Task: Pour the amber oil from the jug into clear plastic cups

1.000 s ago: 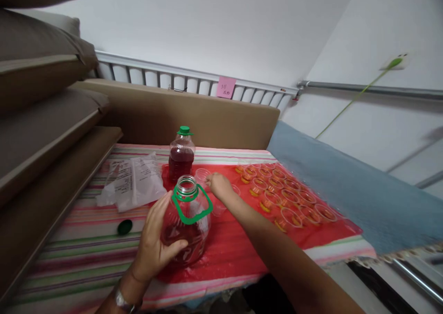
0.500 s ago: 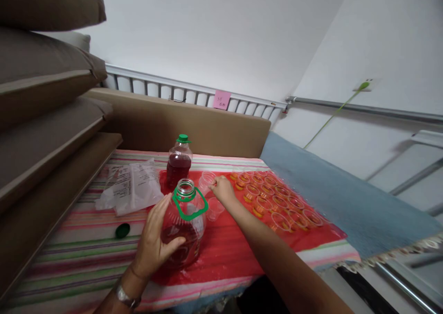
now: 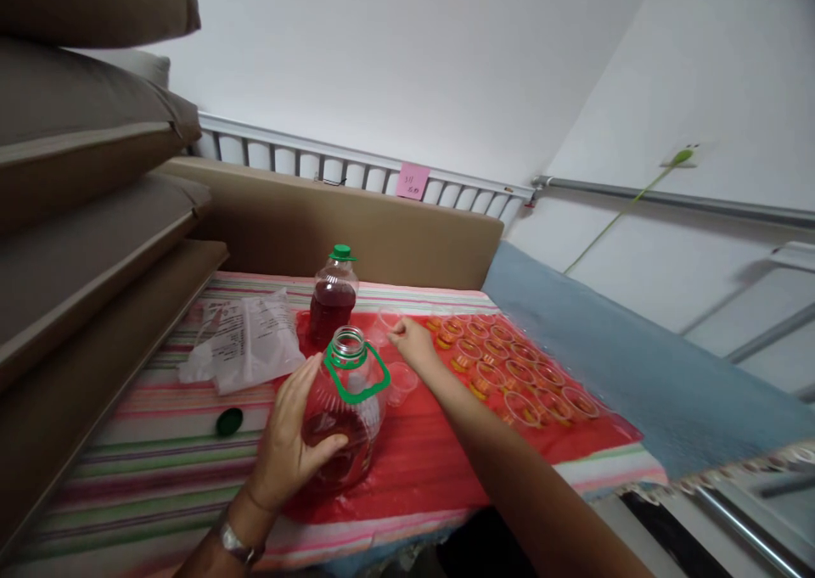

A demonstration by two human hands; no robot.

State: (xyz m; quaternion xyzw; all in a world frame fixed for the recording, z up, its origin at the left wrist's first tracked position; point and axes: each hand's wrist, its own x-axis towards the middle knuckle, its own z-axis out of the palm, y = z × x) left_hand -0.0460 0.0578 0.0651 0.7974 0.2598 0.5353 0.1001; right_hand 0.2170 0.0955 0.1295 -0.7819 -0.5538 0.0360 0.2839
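My left hand [image 3: 294,442] presses against the left side of a clear plastic jug [image 3: 347,417], its thumb across the front. The uncapped jug has a green handle ring and dark red liquid low inside. Fingers pinched, my right hand [image 3: 411,340] is at the rim of a clear plastic cup [image 3: 382,325], partly hidden by the hand. Another clear cup [image 3: 402,381] stands between the jug and my right forearm. Farther right are several clear cups [image 3: 490,374] in rows on the red plastic sheet [image 3: 420,476], with orange-yellow showing at their bases.
A second jug [image 3: 332,306] of dark red liquid, capped green, stands behind. To the left lie a printed plastic bag [image 3: 248,340] and a dark green cap [image 3: 229,422] on the striped cloth [image 3: 153,451]. Stacked brown cushions [image 3: 95,187] rise at far left; a radiator [image 3: 286,158] lines the wall.
The view has shifted slightly. My right hand stays at the back cup with its fingers pinched, and my left hand remains on the jug.
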